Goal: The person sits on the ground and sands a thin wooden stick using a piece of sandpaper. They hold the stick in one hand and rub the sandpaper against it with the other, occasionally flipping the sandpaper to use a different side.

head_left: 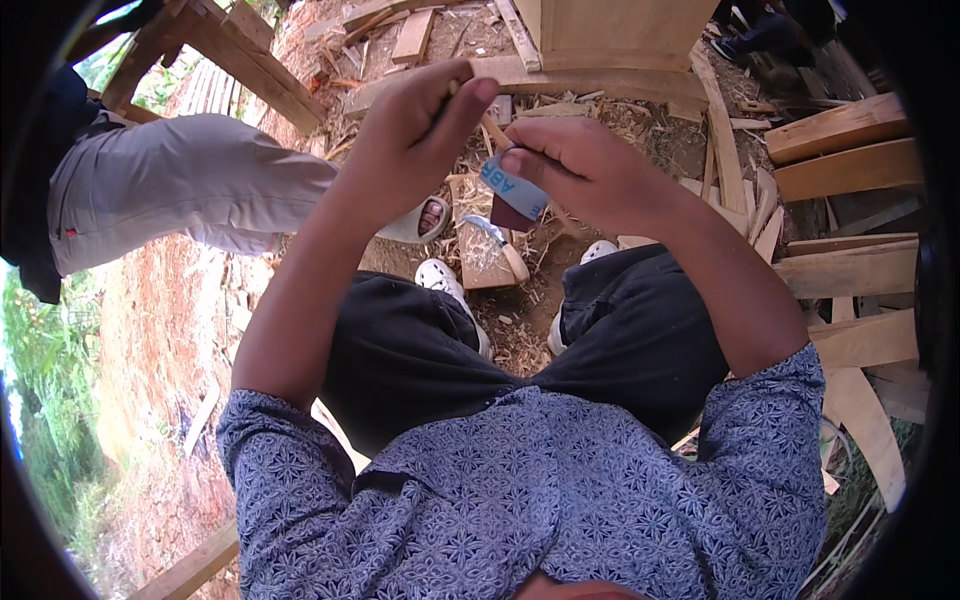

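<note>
My left hand (420, 130) is closed around one end of a thin wooden stick (493, 131), most of which the fingers hide. On the stick's other side, my right hand (590, 170) pinches a folded piece of sandpaper (520, 208), its pale blue printed back and dark reddish grit side both showing. The sandpaper lies against the stick at the right fingers. Below the hands, a knife with a curved blade and wooden handle (515, 263) rests on a small wooden block (478, 272) between my feet.
Wood shavings (515, 350) cover the ground around my shoes. Another person in grey trousers (200, 185) is close at the left, a sandalled foot near the block. Stacked wooden boards (850, 275) stand at the right. A big wooden piece (620, 35) lies ahead.
</note>
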Motion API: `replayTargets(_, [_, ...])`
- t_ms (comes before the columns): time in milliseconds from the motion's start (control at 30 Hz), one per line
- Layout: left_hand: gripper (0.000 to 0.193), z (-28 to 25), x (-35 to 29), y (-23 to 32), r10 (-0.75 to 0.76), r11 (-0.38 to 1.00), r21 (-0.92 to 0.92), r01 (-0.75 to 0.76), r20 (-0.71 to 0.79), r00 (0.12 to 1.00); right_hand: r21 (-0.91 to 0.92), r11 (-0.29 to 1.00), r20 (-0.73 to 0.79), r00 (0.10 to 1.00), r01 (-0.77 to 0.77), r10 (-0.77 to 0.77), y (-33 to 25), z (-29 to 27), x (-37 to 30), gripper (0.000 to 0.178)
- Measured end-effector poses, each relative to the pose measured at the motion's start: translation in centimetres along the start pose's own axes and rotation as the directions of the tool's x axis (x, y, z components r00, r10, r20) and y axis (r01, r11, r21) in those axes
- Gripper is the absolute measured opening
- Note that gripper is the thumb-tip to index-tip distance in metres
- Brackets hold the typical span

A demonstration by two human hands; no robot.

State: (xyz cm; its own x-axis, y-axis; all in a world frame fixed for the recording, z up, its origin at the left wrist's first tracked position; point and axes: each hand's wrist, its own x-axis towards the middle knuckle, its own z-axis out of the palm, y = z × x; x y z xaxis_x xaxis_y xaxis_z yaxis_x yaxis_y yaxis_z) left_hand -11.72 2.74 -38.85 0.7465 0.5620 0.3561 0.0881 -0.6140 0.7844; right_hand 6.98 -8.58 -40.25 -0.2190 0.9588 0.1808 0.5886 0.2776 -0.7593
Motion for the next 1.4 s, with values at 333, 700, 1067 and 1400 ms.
replayTargets(333, [0.032, 1.4, -0.4, 0.0, -0.011, 0.997, -0.074, 0.015, 0.058, 0.998, -0.081, 0.995, -0.145, 0.987, 0.053, -0.064, -1.4, 0.0, -0.2, 0.030])
replayTargets(700, [0.029, -0.8, -0.3, -0.8, -0.003, 0.995, -0.099, -0.017, -0.197, 0.980, -0.089, 0.994, -0.072, 0.996, -0.059, 0.053, -1.7, -0.5, -1.3, 0.033])
replayTargets(1067, [0.038, -3.7, 0.3, -0.1, -0.127, 0.988, -0.117, 0.100, -0.254, 0.959, -0.111, 0.991, -0.113, 0.992, -0.070, 0.057, -1.4, -1.1, -1.4, 0.031])
replayTargets(1400, [0.049, -4.8, -0.8, 0.7, -0.213, 0.975, -0.100, 0.197, -0.194, 0.958, -0.065, 0.995, -0.140, 0.988, -0.075, 0.065, -1.8, -0.6, -1.2, 0.029])
